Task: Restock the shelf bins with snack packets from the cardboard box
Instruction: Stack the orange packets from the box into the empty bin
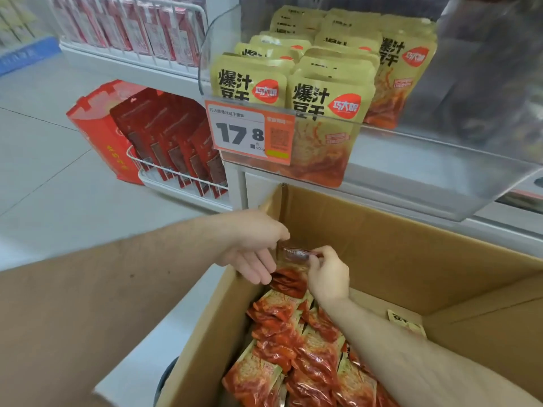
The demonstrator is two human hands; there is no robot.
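Shop shelving carries a clear shelf bin (440, 177) of upright packs directly above your cardboard box (411, 245), keeping lifts short. Your right hand (327, 277) pinches a snack packet's (289, 282) top edge; your left hand (252, 248), fingers spread, steadies it.

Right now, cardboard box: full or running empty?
Partly full. Red snack packets cover the floor of the cardboard box on its left side, well below the rim; much inner wall is bare. Depth of the pile: cannot tell.
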